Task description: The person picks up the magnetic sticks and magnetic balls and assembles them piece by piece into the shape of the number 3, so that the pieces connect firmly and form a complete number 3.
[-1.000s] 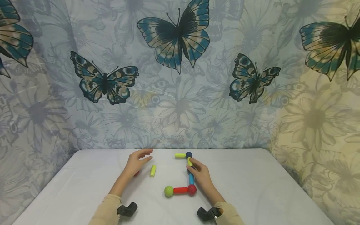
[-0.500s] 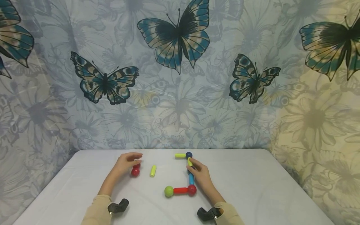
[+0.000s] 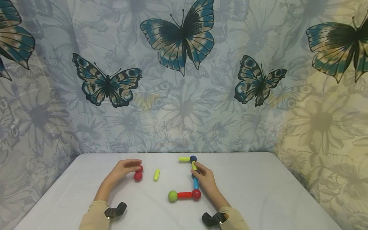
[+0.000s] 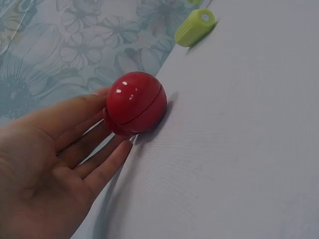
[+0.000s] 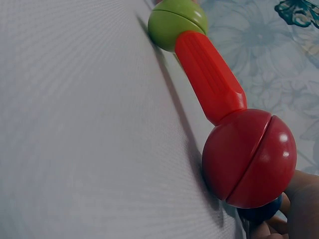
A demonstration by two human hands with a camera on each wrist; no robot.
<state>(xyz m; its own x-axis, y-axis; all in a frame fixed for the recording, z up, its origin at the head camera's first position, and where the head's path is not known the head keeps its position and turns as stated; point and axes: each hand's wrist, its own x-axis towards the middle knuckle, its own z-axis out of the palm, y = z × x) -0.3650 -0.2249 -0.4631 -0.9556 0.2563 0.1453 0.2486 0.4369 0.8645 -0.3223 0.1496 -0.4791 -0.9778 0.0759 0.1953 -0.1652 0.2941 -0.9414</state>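
In the head view my left hand (image 3: 123,168) holds the farther of two red balls (image 3: 140,169), with fingers and thumb around it. A second red ball (image 4: 135,102) sits right in front and largely hides the first in the left wrist view. My right hand (image 3: 207,179) pinches a yellow-green rod (image 3: 194,165) in a bent chain of magnetic-looking rods and balls. Along that chain run a dark blue ball (image 3: 193,158), a blue rod (image 3: 195,183), a crimson ball (image 5: 249,158), a red rod (image 5: 212,77) and a green ball (image 5: 177,22).
A loose yellow-green rod (image 3: 156,175) lies between the red balls and the chain. Another yellow-green rod (image 3: 184,159) extends left from the far blue ball. The white table (image 3: 258,191) ends at a butterfly-print cloth (image 3: 184,121) behind.
My left hand has moved left, past the loose rod, bringing the two red balls into view and closing around the farther one. My right hand and the chain stay put.
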